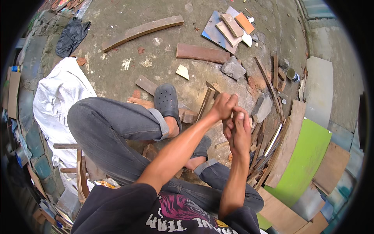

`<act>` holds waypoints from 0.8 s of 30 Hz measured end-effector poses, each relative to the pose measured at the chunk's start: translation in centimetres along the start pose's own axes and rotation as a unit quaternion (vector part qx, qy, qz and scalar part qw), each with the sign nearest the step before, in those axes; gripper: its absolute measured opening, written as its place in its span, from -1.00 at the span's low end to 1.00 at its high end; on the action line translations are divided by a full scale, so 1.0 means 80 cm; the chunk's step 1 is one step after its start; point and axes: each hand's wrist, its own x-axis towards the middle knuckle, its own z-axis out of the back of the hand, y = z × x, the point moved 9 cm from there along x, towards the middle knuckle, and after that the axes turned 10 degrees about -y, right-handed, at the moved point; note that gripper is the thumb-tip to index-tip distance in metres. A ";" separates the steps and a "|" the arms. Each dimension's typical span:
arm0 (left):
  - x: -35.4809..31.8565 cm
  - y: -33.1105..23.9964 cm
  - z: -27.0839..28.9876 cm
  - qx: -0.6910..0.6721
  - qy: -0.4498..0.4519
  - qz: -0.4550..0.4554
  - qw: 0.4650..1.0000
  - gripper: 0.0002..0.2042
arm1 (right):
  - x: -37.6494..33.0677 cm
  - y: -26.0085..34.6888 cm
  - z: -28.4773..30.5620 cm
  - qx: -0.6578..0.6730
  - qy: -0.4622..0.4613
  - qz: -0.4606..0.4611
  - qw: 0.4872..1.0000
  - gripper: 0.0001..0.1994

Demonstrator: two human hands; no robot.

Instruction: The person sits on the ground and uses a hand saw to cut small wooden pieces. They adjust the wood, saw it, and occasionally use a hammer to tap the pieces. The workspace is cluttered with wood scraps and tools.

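Observation:
My left hand (pixel 226 106) is closed in a fist, with its knuckles up. Right against it, my right hand (pixel 239 130) is also closed, its thumb lying along the top. What the fingers hold, if anything, is mostly hidden. A thin dark strip (pixel 211 87) sticks out just beyond my left hand; I cannot tell whether it is in my grip. Below it, a piece of wood (pixel 205 103) stands tilted near my left shoe (pixel 166 99). A grey stone block (pixel 261 109) lies to the right of my hands.
Ahead lie a long curved board (pixel 144 31) and a reddish plank (pixel 202 53). Flat offcuts (pixel 230 29) are piled at the far right, near a rough stone (pixel 233 68). A tin can (pixel 292 75), wood strips and a green panel (pixel 302 162) are at right; white sacking (pixel 62 89) at left.

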 end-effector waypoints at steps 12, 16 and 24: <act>-0.002 0.009 0.024 0.063 -0.049 -0.120 0.990 -0.42 | -0.019 -0.001 -0.027 -0.080 -0.016 0.019 0.996 -0.59; -0.009 -0.059 0.002 -0.010 -0.057 0.000 0.998 -0.39 | -0.018 0.047 -0.006 -0.048 0.005 -0.003 0.999 -0.61; 0.003 -0.018 0.003 0.002 -0.043 0.029 0.999 -0.40 | 0.008 0.012 0.003 -0.022 0.032 0.013 0.999 -0.56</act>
